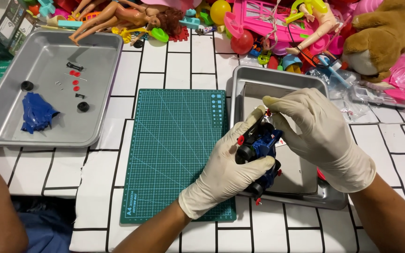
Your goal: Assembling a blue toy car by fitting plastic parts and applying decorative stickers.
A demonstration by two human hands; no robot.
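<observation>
My left hand (223,168), in a white glove, grips a small blue toy car (261,145) with black wheels and red hubs, holding it over the near-left edge of a small metal tray (282,77). My right hand (317,131), also gloved, reaches in from the right and pinches at the car's upper end with thumb and fingertips. Part of the car is hidden by both hands.
A green cutting mat (174,145) lies left of the hands. A large metal tray (48,51) at the far left holds a blue car shell (36,113), black wheels and small red parts. Dolls, a plush animal (385,35) and plastic toys crowd the back.
</observation>
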